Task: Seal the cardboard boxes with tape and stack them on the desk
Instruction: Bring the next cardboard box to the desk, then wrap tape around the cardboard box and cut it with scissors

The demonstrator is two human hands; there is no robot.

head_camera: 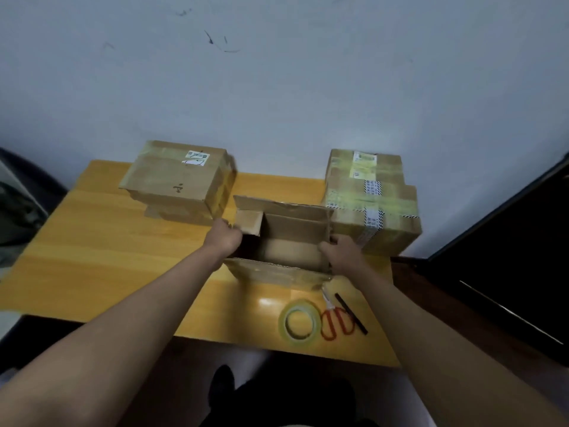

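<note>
Left hand [226, 238] grips left end flap of open box [289, 241]; right hand [340, 252] curled over right wall. Box at desk [101, 241] centre, flaps up, apparently empty: judged light, thin board, creases easily; hold by walls. Sealed stacks left [177, 180] and right [372, 198] flank it closely. Tape roll [298, 324], scissors [335, 318], pen [351, 313] near front edge.

Two bare forearms entered from 7 and 5 o'clock, with no sleeves, watch or rings showing. The left hand [226, 238] and right hand [340, 252] wore no gloves. At 6 o'clock, a dark shoe [222, 386] and dark trousers [292, 405] showed.
</note>
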